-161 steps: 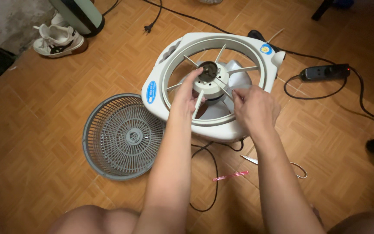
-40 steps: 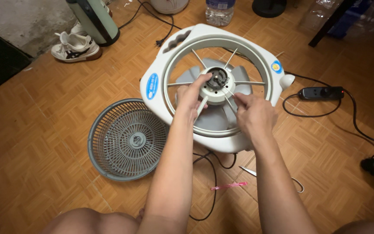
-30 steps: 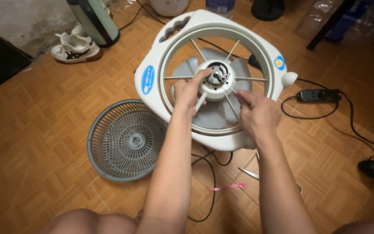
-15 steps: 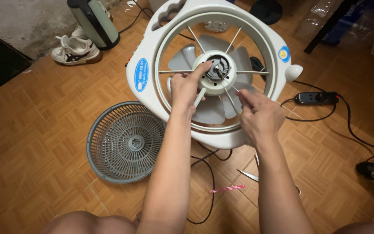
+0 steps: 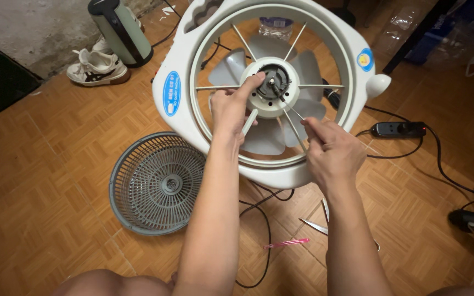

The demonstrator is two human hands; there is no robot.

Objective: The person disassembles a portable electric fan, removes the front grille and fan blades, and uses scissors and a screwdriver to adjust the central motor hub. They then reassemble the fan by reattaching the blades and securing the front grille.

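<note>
A white box fan (image 5: 178,118) stands tilted up toward me, its front grille off. Thin spokes run from the round rim to the central motor hub (image 5: 259,101), with pale grey blades (image 5: 225,70) behind them. My left hand (image 5: 230,108) grips the hub's left side, index finger stretched onto it. My right hand (image 5: 331,147) is shut on a thin metal screwdriver (image 5: 291,105) whose tip touches the dark middle of the hub. The grey round grille (image 5: 157,183) lies flat on the floor left of my left forearm.
Wooden parquet floor. A white shoe (image 5: 97,67) and a tall green-and-black appliance (image 5: 120,30) stand at the back left. A black power strip (image 5: 399,129) lies right of the fan. Black cable (image 5: 265,227), a pink strip (image 5: 286,243) and a metal tool (image 5: 315,225) lie between my forearms.
The fan has risen from lying nearly flat to tilted up facing me. Both hands stayed at the hub, the right one holding the screwdriver.
</note>
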